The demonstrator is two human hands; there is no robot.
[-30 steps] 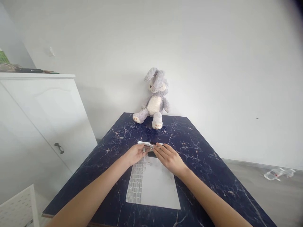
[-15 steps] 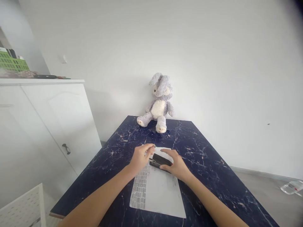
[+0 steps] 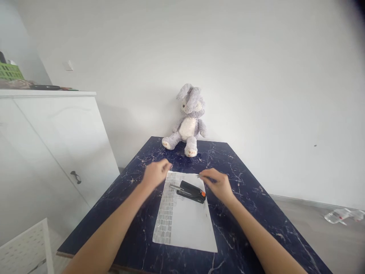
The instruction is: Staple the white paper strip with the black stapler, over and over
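A black stapler [image 3: 190,191] with an orange end lies on a white sheet of paper [image 3: 185,219] on the dark blue marbled table [image 3: 245,205]. A thin metal piece sticks out of the stapler's left end. My left hand [image 3: 155,173] hovers at the paper's upper left corner, fingers curled together; what they hold, if anything, I cannot make out. My right hand [image 3: 218,182] is just right of the stapler, fingers pinched on a thin silvery strip that looks like staples.
A grey and white plush rabbit [image 3: 187,121] sits at the table's far edge against the wall. A white cabinet [image 3: 51,144] stands to the left. A clear plastic bottle [image 3: 340,215] lies on the floor at the right.
Both hands have let go of the stapler and drawn apart, left hand to the left, right hand to the right. The stapler now lies alone on the paper.
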